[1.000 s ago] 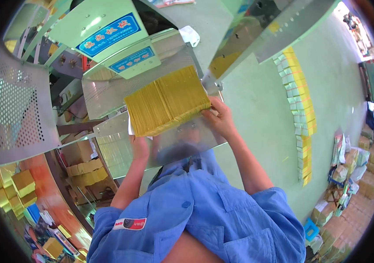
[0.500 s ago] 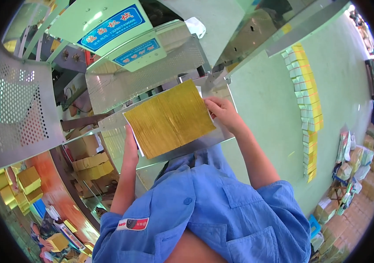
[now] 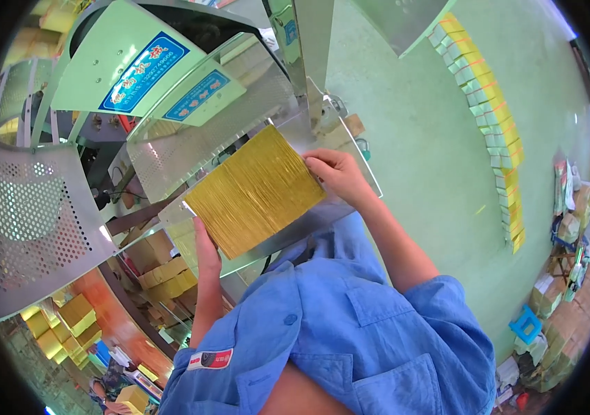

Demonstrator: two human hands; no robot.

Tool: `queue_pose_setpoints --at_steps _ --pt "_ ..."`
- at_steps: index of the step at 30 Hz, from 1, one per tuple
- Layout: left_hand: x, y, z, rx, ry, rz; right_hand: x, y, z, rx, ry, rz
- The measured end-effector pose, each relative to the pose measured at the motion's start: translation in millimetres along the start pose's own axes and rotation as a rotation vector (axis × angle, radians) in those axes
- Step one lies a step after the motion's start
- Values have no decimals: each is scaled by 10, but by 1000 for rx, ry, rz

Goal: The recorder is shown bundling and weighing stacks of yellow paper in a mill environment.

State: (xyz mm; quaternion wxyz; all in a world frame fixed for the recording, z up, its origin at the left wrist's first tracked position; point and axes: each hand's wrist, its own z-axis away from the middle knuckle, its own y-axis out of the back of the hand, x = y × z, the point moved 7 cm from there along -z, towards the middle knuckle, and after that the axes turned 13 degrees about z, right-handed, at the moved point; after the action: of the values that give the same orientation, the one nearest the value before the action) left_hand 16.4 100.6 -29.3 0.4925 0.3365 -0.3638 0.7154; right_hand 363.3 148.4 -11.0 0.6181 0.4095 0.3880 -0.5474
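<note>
A stack of gold-coloured paper sheets (image 3: 257, 194) with a finely creased top lies tilted in front of me, over the metal table of a machine. My left hand (image 3: 206, 245) presses along its left edge, thumb upward, with the other fingers mostly hidden. At the right edge, my right hand (image 3: 336, 173) is closed on the stack near its far right corner, fingers curled. Just beyond the stack rises the machine's clear guard (image 3: 212, 114), with a pale green panel (image 3: 91, 76) carrying a blue label.
A perforated metal tray (image 3: 32, 207) stands at the left. Below it are a reddish-brown board (image 3: 118, 304) and yellow paper blocks (image 3: 77, 315). To the right, a long row of banded yellow-and-white bundles (image 3: 489, 111) lies on the green floor, with a blue stool (image 3: 525, 325) farther right.
The whole view has turned, shifting the machine and the floor bundles in the picture. The gold stack sits slightly farther left and at a steeper slant, both hands still at its edges.
</note>
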Motion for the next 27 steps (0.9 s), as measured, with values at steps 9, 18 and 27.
queue_pose_setpoints --at_steps 9,18,27 --pt "40 -171 73 36 -47 -24 89 -19 -30 37 -27 -51" --pt "-9 -93 87 93 22 53 -53 -178 -123 69 -5 -98" --pt "36 -118 -1 -28 -98 38 146 -188 -237 103 61 57"
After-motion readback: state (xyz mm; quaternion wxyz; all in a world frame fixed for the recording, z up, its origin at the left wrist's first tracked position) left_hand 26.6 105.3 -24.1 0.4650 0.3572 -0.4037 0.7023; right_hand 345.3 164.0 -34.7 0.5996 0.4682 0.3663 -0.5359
